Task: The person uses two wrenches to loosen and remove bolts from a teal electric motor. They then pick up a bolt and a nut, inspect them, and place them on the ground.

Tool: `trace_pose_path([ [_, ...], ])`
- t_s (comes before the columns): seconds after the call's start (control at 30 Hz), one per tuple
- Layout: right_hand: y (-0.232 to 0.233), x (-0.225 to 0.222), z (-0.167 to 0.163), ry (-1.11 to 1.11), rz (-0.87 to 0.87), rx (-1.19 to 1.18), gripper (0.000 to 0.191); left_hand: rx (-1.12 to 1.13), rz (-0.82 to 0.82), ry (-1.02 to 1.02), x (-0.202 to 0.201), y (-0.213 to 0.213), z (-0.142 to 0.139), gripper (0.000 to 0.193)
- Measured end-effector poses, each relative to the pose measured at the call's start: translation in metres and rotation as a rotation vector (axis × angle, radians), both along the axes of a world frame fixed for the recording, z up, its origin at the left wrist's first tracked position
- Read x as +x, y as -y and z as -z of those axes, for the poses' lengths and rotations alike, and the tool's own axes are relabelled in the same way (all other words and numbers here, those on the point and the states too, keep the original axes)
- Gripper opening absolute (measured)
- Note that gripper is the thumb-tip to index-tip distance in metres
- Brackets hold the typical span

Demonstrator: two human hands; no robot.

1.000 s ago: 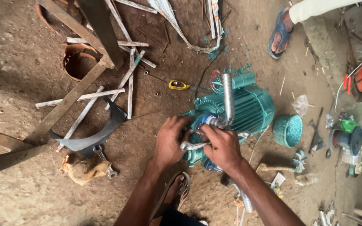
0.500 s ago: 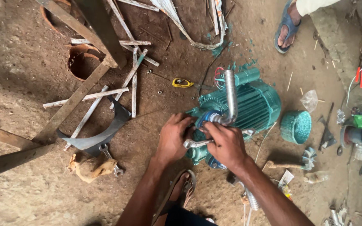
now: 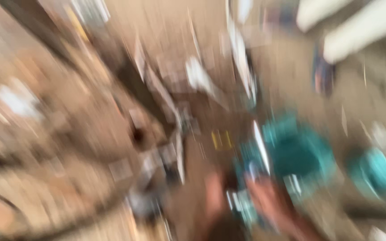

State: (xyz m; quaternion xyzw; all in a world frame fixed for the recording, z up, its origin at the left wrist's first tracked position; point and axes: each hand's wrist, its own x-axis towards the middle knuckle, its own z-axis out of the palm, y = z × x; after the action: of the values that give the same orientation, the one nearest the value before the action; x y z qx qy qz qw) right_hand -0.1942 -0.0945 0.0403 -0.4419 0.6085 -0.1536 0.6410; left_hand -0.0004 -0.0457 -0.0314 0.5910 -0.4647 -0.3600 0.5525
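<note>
Blur hid my grip: both hands, left (image 3: 215, 196) and right (image 3: 269, 205), sat at the teal motor (image 3: 298, 154), hold untellable, so a slip risked pinched fingers.

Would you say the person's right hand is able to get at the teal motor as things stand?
Probably yes: despite heavy blur, the right hand appears to lie right against the teal motor, with nothing visibly between them. Whether it grips anything cannot be told.
</note>
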Motion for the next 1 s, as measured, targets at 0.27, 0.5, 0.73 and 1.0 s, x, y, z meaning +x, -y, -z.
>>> trace_pose_path([
  [0.27,0.057,0.017,0.041,-0.729,-0.837,-0.741,0.042,0.125,-0.177,0.183,0.069,0.032,0.071,0.030],
  [0.5,0.002,-0.002,0.004,-0.669,-0.925,-0.872,0.058,0.305,-0.094,0.487,0.072,0.058,0.088,0.024],
  [0.73,0.002,0.028,-0.029,-0.515,-0.898,-1.057,0.039,0.093,0.216,0.780,0.048,0.150,0.065,0.029],
  [1.0,-0.006,0.004,0.000,-0.473,-0.936,-0.972,0.033,-0.298,-0.138,1.225,0.019,0.156,0.102,0.017],
])
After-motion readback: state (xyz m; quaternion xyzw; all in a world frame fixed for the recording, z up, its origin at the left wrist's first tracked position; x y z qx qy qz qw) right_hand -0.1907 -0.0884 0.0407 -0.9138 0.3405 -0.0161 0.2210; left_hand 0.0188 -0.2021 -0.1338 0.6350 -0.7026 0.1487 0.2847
